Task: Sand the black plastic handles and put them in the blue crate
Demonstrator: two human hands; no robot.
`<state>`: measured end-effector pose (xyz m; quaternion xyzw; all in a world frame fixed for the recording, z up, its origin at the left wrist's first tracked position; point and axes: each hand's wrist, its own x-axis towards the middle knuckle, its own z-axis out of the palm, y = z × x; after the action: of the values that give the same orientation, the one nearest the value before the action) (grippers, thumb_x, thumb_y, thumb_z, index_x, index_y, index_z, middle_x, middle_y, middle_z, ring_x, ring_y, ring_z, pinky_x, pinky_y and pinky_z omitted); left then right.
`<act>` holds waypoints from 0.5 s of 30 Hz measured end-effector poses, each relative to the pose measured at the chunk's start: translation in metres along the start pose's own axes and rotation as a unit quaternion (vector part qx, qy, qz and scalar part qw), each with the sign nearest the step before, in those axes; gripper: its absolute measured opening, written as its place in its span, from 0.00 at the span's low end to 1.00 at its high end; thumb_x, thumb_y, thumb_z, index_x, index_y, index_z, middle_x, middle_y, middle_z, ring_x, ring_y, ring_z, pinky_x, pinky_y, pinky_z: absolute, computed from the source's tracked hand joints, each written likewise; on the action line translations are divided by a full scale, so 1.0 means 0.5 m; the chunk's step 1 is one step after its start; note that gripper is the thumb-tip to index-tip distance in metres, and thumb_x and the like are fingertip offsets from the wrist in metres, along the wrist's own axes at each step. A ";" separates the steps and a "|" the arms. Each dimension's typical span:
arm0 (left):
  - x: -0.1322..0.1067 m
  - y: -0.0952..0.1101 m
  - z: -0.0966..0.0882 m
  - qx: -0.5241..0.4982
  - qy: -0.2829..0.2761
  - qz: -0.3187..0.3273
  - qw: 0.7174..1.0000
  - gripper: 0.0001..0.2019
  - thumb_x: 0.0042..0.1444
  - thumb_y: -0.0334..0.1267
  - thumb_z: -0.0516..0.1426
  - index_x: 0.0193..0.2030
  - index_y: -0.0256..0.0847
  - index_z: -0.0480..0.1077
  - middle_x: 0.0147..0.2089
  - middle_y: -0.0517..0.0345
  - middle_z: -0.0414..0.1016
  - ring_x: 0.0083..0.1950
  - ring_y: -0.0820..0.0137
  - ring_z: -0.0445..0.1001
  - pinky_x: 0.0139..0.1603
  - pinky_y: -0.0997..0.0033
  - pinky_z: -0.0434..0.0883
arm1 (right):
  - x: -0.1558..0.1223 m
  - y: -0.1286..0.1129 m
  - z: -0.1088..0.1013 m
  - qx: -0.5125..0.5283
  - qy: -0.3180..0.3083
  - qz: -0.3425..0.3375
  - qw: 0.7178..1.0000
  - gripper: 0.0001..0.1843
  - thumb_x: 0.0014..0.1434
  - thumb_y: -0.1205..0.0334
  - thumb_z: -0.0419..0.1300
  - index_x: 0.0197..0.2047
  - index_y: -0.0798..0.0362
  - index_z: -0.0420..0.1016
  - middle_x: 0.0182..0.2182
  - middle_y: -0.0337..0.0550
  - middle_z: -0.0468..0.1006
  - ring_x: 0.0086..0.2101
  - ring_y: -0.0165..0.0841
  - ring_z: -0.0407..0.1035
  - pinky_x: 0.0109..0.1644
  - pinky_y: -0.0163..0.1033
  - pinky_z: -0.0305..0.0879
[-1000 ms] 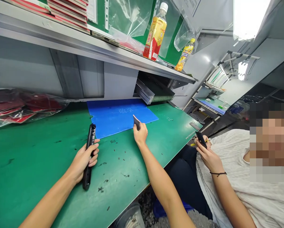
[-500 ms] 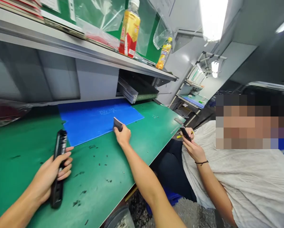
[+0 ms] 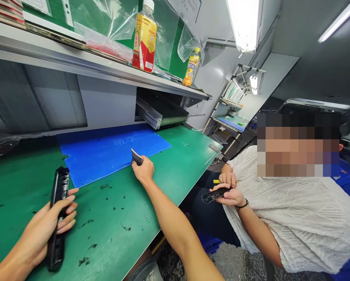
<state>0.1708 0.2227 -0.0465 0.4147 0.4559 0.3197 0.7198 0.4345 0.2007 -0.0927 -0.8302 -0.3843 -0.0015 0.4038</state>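
My left hand point(image 3: 50, 222) is wrapped around a long black plastic part point(image 3: 58, 226) with an open, ridged inner face at its upper end. It stands tilted over the left of the green tabletop point(image 3: 134, 210). In my right hand point(image 3: 145, 170) is a small dark flat piece with a paler edge point(image 3: 136, 157), pinched between thumb and fingers. What kind of piece it is I cannot make out. That hand is at the front edge of a blue sheet point(image 3: 105, 156) with faint handwriting on it. Black shavings point(image 3: 84, 260) lie scattered on the tabletop between my arms.
To the right, a co-worker in a white top point(image 3: 280, 218) holds a black part point(image 3: 214, 194) and a yellow-handled tool point(image 3: 217, 181). Overhead runs a shelf point(image 3: 105, 64) with two drink bottles point(image 3: 145, 39). A bin point(image 3: 147, 271) stands below the table edge.
The camera has turned slightly, shifting the scene to the left. The co-worker's black part is lower and lies flatter. Both my hands keep their hold.
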 end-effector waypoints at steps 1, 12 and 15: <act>0.000 -0.001 -0.001 -0.007 -0.009 0.007 1.000 0.19 0.45 0.47 0.67 0.45 0.50 0.74 0.27 0.66 0.55 0.18 0.81 0.48 0.11 0.82 0.52 | 0.000 0.000 0.000 0.003 0.002 -0.002 1.000 0.15 0.68 0.52 0.61 0.51 0.53 0.74 0.44 0.44 0.77 0.43 0.36 0.74 0.50 0.48 0.73; 0.041 -0.036 -0.042 -0.047 -0.083 0.035 0.995 0.24 0.51 0.44 0.68 0.54 0.46 0.71 0.29 0.68 0.56 0.18 0.84 0.51 0.12 0.85 0.54 | 0.011 0.002 -0.002 0.043 0.070 -0.031 0.996 0.16 0.68 0.53 0.61 0.53 0.54 0.73 0.48 0.46 0.76 0.46 0.38 0.73 0.53 0.50 0.73; 0.041 -0.036 -0.043 -0.047 -0.091 0.036 0.994 0.23 0.53 0.43 0.67 0.55 0.45 0.70 0.29 0.68 0.57 0.19 0.84 0.51 0.13 0.85 0.54 | 0.012 0.005 -0.001 0.055 0.075 -0.034 0.995 0.16 0.68 0.53 0.61 0.53 0.54 0.73 0.47 0.46 0.76 0.46 0.38 0.73 0.52 0.50 0.73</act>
<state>0.1601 0.2384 -0.0757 0.4237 0.3575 0.3272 0.7652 0.4404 0.2034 -0.0922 -0.7905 -0.3806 -0.0564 0.4765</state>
